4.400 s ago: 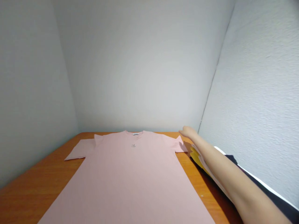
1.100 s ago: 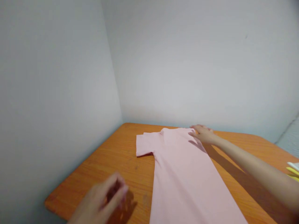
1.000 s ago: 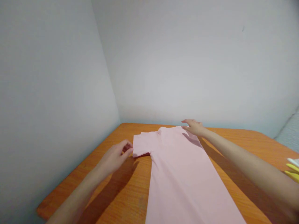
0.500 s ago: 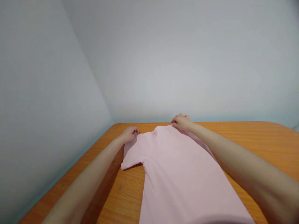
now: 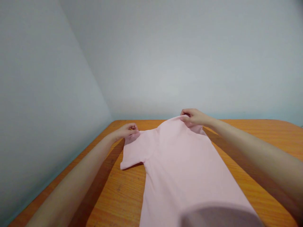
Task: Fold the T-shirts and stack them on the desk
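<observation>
A pale pink short-sleeved T-shirt lies on the wooden table, its body stretching toward me and its left sleeve spread out to the side. My left hand pinches the upper edge of that sleeve near the far side of the table. With thumb and fingers, my right hand grips the shirt's top edge and holds it slightly above the tabletop. Some fabric hangs in folds beneath the right hand. The lower end of the shirt runs out of view at the bottom, where a dark shadow falls over it.
The orange-brown wooden table reaches back to a pale wall. Another wall runs along its left side and meets the back wall in a corner.
My right hand has risen and moved slightly right, lifting the shirt's top edge with it. My left hand has shifted a little to the left and up, still at the sleeve.
</observation>
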A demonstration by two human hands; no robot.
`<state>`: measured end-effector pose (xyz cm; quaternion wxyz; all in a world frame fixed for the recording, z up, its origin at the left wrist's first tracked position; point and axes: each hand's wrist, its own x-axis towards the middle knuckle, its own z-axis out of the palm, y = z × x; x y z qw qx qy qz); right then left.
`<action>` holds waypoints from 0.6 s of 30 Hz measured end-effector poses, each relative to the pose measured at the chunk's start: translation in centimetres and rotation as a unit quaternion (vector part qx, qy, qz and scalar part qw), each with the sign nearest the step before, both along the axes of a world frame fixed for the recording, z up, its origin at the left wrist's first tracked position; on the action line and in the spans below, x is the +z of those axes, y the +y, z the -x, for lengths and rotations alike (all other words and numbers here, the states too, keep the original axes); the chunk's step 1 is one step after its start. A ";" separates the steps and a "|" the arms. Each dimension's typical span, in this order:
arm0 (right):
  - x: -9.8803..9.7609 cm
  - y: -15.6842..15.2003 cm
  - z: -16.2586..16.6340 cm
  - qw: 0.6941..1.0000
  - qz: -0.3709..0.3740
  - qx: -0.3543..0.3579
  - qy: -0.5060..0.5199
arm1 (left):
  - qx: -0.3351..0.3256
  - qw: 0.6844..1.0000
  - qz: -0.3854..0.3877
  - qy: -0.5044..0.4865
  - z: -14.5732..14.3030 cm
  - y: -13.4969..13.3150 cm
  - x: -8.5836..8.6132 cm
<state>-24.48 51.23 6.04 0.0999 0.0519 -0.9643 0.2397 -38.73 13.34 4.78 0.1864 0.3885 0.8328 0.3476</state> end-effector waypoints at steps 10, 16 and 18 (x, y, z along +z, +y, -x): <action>0.7 1.7 -1.2 0.999 0.031 -0.010 0.020 | 0.063 0.997 0.040 -0.012 1.0 -1.0 0.5; -1.7 2.5 -1.0 0.994 -0.043 -0.095 -0.037 | 0.064 0.996 0.057 -0.003 1.4 -1.9 -0.7; -3.1 2.3 -0.9 0.989 -0.059 -0.099 -0.088 | 0.052 0.997 0.048 -0.007 1.5 -1.9 -1.0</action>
